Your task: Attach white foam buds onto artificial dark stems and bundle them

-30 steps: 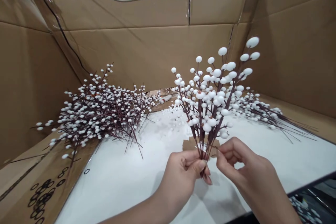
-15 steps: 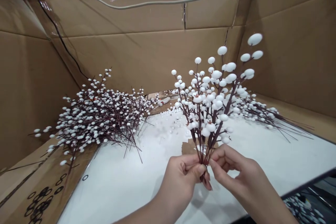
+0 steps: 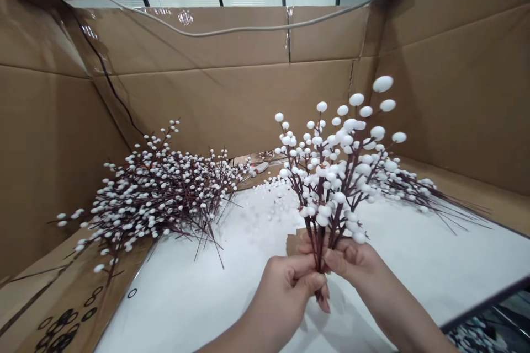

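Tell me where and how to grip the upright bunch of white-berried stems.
I'd pinch the bare lower stems from the near side: they narrow together at the left hand, while the white berries spread wide above.

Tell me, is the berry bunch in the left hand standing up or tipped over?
Standing up: the berry bunch has its white balls on top, stems below, in the left hand.

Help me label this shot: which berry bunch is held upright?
The middle bunch, gripped low on its stems by the left hand, the right hand touching it. The left pile and right pile lie unheld.
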A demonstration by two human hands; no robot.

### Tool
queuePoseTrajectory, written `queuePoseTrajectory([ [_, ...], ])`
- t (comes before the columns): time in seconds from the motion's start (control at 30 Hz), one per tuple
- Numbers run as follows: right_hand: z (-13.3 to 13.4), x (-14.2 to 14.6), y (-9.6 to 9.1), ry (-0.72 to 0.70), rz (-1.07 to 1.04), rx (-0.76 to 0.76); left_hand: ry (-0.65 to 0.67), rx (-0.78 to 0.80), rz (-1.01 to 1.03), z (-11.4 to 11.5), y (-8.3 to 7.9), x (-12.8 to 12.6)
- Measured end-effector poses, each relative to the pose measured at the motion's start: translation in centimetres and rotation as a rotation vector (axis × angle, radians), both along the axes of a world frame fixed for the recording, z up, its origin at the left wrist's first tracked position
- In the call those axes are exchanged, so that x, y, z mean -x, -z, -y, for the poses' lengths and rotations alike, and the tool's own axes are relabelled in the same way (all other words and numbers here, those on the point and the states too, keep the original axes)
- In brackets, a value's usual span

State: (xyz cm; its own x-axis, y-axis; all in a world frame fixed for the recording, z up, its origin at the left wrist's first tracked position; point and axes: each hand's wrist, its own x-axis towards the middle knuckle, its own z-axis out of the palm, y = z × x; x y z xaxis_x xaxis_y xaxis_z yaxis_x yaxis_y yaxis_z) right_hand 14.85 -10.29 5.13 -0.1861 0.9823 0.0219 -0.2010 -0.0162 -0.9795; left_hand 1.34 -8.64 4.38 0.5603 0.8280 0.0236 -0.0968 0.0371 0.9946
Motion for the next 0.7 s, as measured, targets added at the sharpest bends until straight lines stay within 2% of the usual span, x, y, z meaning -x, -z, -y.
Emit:
queuePoseTrajectory([
  [0.17,-0.2,0.1,-0.7,-0.02,-0.02,-0.028,0.009,-0.077,-0.108,-0.5,-0.9,0.3],
  [0.37,-0.6,0.7,-1.3,-0.035,-0.034,-0.087,0.023,0.127,-0.092,-1.1,-1.6,0.4],
  [0.5,-1.0,1.0,-1.2,-0.039,-0.034,-0.063,0.048,0.218,-0.039,-1.3,-1.2,0.4],
  [0.7,-1.3,1.0,-0.9,-0.063,0.031,-0.035,0.04,0.224,0.025,-1.4,0.3,0.2],
])
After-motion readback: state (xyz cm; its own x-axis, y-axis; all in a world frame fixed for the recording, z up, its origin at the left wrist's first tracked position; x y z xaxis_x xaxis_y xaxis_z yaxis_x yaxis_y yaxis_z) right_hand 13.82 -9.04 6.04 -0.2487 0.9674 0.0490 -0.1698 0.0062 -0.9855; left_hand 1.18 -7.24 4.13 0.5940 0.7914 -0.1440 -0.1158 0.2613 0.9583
